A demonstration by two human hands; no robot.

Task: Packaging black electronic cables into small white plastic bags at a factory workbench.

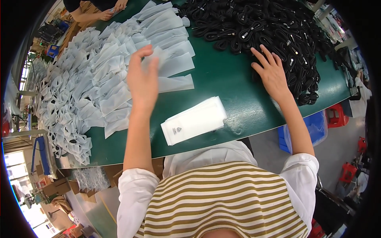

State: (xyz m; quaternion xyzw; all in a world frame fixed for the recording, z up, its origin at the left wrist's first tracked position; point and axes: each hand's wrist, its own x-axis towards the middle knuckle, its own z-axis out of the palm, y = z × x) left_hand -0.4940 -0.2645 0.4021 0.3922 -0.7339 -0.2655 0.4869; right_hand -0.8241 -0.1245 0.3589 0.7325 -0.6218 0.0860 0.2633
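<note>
Cables [274, 29] lie beside right grip [270, 75], bags [107, 67] beside left grip [143, 81]

Loose white elbow-length sleeves [137, 198], olive-and-white cross-striped top [222, 194], bare hands [272, 77]

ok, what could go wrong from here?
1. The black cables lie heaped and overlapping by the right hand; lifting one could drag others along.
2. The stack of flat white bags lies loose near the front edge of the green table; a forearm might knock it askew.
3. The pale pouches spread to the table's left edge, so some could slide off.
</note>
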